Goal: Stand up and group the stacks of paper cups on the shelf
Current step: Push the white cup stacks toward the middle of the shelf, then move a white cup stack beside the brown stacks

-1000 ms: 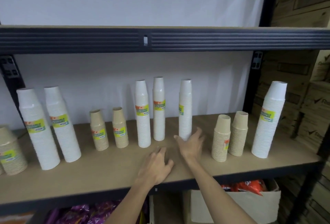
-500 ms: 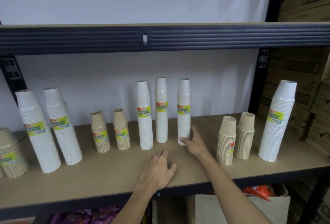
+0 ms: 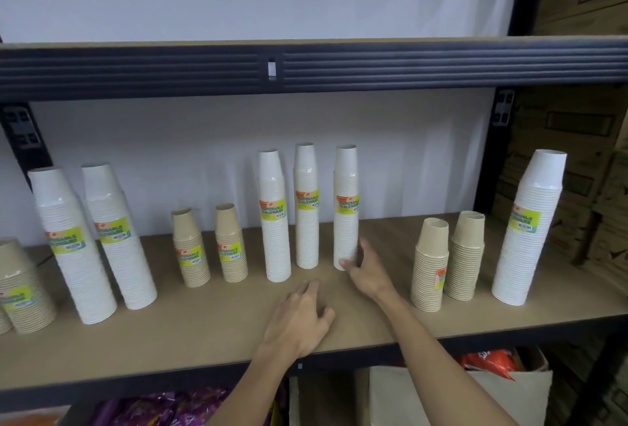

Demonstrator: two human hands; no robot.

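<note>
Three slim white cup stacks stand upright mid-shelf: one [image 3: 274, 215], one [image 3: 306, 204] and the rightmost [image 3: 346, 204]. My right hand [image 3: 365, 266] grips the base of that rightmost stack. My left hand [image 3: 300, 318] lies flat on the wooden shelf [image 3: 204, 323], fingers apart, holding nothing. Two wide white stacks [image 3: 71, 245] [image 3: 117, 238] stand at the left, with two short brown stacks [image 3: 190, 249] [image 3: 231, 244] beside them. Two brown stacks [image 3: 430, 264] [image 3: 465, 255] and one wide white stack [image 3: 530, 228] stand at the right.
A brown stack [image 3: 20, 286] sits at the far left edge. The upper shelf beam [image 3: 306, 67] runs overhead. Black uprights [image 3: 492, 154] frame the bay. Cardboard boxes [image 3: 577, 160] stand to the right. Below are an open box [image 3: 475, 395] and purple packets [image 3: 170, 412].
My right hand closed on the base of the rightmost slim white stack and slid it slightly left, turning its label to the front. My left hand stayed on the shelf.
</note>
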